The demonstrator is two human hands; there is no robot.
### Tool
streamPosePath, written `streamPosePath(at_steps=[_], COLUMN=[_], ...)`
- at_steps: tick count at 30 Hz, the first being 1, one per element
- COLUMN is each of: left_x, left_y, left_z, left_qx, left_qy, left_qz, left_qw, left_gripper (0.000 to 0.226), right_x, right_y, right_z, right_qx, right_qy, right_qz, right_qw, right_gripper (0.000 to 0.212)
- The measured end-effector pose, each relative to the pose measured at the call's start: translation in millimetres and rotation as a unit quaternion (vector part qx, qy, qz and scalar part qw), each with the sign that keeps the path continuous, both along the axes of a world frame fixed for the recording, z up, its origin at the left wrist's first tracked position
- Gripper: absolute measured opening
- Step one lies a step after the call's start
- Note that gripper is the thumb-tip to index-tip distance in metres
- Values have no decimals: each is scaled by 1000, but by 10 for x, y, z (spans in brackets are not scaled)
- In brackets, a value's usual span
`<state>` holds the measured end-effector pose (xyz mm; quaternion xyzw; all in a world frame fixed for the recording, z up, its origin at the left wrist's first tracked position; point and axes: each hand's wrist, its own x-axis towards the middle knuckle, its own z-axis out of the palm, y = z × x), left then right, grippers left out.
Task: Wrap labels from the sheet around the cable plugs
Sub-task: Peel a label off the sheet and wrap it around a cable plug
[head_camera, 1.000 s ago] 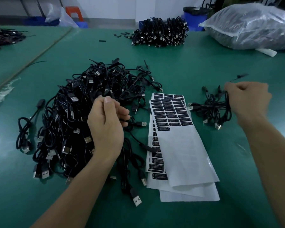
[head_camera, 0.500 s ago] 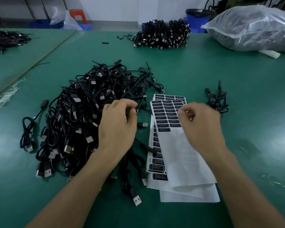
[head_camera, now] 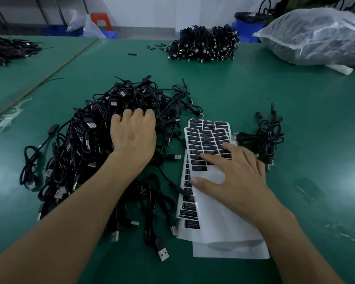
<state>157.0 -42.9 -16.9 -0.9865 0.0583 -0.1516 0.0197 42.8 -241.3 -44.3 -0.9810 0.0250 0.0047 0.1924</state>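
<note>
A table (head_camera: 244, 95) is carrying a cable pile (head_camera: 86, 152), label sheets (head_camera: 217, 224) just right of it, then a small bunch (head_camera: 268, 136). The left hand (head_camera: 133, 136) is digging curled fingers into the pile; any grip is hidden. The right hand (head_camera: 236, 175) is lying flat, fingers spread, on the top sheet (head_camera: 205, 140).

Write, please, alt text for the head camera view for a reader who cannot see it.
A person's right hand presses flat on a white sheet of black labels, while the left hand reaches into a pile of black USB cables on a green table.
</note>
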Motion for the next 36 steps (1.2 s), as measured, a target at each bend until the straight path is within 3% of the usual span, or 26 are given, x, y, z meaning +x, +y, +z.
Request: streamPosePath(at_steps=[4,10,14,19,24,28,33,36], left_x=[49,70,42,-12,-31,-58,-219,-334], left_y=[28,48,80,97,114,53,-197,-300], left_z=[-31,-80,-91,-75,29,183,440,459], left_qx=[-6,-7,-56,-111,-307,-386,-310,-243], left_qy=[-12,-40,-128,-274,-258,-294,-348,-308], left_qz=[14,13,-21,-97,-151,-194,-399,-463], left_qw=[1000,999,990,950,903,853,790,795], left_gripper=[17,24,32,27,32,30,17,10], right_x=[-3,8,41,49,26,27,26,17], right_y=[104,227,223,228,224,228,234,237], right_z=[-1,-34,-51,-50,-49,-31,-37,-63], right_qx=[-1,-31,-27,-32,-24,-19,-8,15], right_qy=[14,7,8,5,10,16,-6,-32], right_qz=[7,-31,-81,-79,-74,-69,-60,-57], right_qw=[1000,999,996,996,997,997,998,998], right_gripper=[79,86,84,84,83,85,83,87])
